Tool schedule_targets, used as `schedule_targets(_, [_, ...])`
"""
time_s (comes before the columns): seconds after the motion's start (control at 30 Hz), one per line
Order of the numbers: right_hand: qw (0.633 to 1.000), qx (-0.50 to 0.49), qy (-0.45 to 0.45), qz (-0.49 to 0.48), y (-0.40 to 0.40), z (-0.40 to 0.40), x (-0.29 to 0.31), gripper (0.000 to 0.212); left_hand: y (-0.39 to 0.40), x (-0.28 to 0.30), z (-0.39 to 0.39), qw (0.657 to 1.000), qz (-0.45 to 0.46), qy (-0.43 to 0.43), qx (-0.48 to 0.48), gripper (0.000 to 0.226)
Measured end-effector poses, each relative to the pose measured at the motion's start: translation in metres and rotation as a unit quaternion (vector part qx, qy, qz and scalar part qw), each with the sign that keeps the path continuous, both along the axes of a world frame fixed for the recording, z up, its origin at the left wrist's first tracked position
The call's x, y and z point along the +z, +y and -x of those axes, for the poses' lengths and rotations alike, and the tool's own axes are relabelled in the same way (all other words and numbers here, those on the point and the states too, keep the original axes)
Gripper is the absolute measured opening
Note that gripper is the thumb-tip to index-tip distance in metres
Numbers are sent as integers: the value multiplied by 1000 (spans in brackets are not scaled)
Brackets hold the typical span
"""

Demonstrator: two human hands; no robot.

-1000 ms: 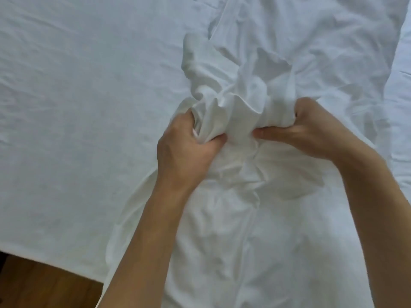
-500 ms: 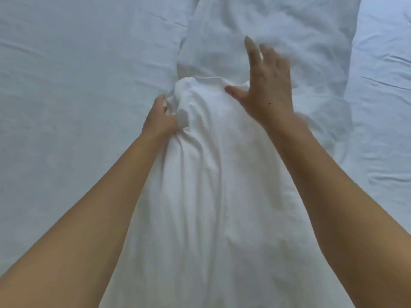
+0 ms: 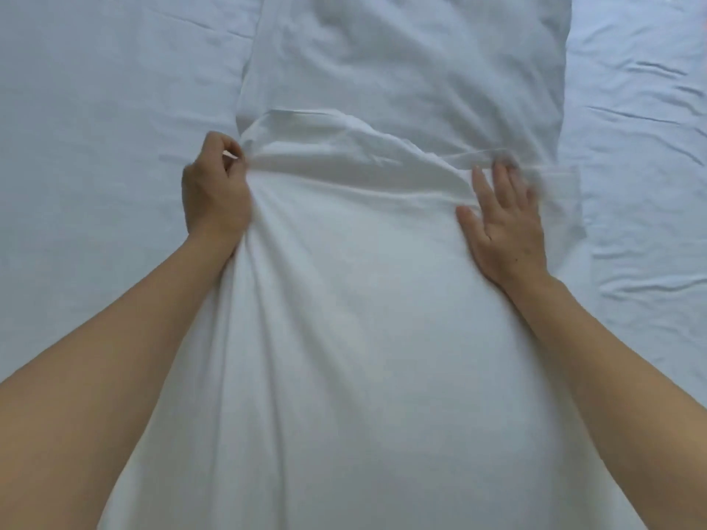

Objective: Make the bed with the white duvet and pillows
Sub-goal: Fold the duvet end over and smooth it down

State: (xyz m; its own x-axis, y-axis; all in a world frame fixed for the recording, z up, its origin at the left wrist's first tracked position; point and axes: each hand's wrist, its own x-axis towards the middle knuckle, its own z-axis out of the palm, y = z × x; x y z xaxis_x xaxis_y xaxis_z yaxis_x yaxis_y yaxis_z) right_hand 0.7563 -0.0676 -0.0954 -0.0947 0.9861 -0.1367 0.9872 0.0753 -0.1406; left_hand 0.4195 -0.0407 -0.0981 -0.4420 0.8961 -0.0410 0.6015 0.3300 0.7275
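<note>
A long white cloth, the duvet (image 3: 359, 338), runs from the bottom of the view up the middle of the bed. Its far edge overlaps a white pillow (image 3: 413, 59) that lies at the top centre. My left hand (image 3: 214, 191) is closed on the duvet's far left corner, bunching folds there. My right hand (image 3: 503, 219) lies flat on the duvet's right side with fingers spread; its fingertips are blurred. Both bare forearms reach in from the bottom corners.
The white bed sheet (image 3: 99, 154) covers the mattress on both sides of the duvet, with wrinkles on the right part (image 3: 642, 177). No bed edge or floor shows.
The bunched cloth has been spread out flat toward the pillow. My right hand let go and moved right, pressing flat. My left hand kept its grip and shifted slightly left.
</note>
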Motion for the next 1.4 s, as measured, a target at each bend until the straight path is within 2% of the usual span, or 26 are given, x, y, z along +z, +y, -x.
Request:
schedule_targets(0.03, [999, -29, -12, 18, 12, -9, -4, 71, 3, -9, 2, 1000, 4, 20, 10, 16])
schedule_targets(0.13, [995, -71, -37, 54, 37, -25, -8, 64, 13, -10, 0, 988, -8, 30, 148, 37])
schedule_targets(0.17, [994, -89, -35, 58, 41, -27, -8, 62, 15, -3, -4, 988, -20, 36, 152, 41])
schedule_targets(0.23, [993, -116, -16, 29, 41, -22, -2, 60, 15, 19, -21, 992, -68, 88, 53, 41])
schedule_targets(0.33, [990, -94, 70, -77, 19, 4, 20, 59, -5, 53, -77, 970, -115, 121, -176, 44])
schedule_targets(0.37, [988, -65, 104, -98, 6, 16, 28, 60, -17, 55, -97, 952, -103, 118, -264, 47])
schedule_targets(0.43, [986, 21, 139, -94, -27, 29, 31, 60, -41, 42, -124, 893, -67, 151, -418, 56])
schedule_targets(0.5, [992, 80, 94, -36, -56, 21, 14, 62, -52, 11, -117, 843, -27, 237, -482, 65])
schedule_targets(0.6, [998, 61, 6, 26, -63, -6, -21, 66, -44, -31, -83, 842, 58, 301, -444, 70])
schedule_targets(0.7, [999, 14, -34, 8, -41, -15, -32, 68, -37, -39, -78, 844, 59, 328, -420, 66])
schedule_targets(0.83, [991, -127, -33, 18, -27, -31, -30, 67, -34, -34, -50, 890, 90, 330, -303, 63])
schedule_targets(0.9, [978, -203, 7, 52, -31, -39, -24, 68, -39, -28, -30, 900, 150, 333, -237, 62])
schedule_targets(0.97, [967, -234, 28, 99, -40, -42, -9, 70, -54, -13, -20, 906, 213, 308, -195, 64])
schedule_targets(1.03, [969, -211, 12, 129, -65, -38, 18, 70, -81, 12, -19, 908, 219, 292, -204, 66])
schedule_targets(1.1, [983, -154, 17, 103, -105, -28, 49, 70, -120, 40, -25, 912, 165, 289, -238, 66])
schedule_targets(1.23, [992, -65, 96, 51, -219, -3, 85, 73, -223, 85, -45, 921, 54, 245, -298, 67])
schedule_targets(1.3, [993, -42, 96, 61, -267, 4, 72, 72, -268, 72, -49, 904, 45, 262, -334, 67])
schedule_targets(1.4, [990, -103, 66, 64, -279, 3, 40, 70, -288, 35, -43, 901, 92, 285, -313, 69])
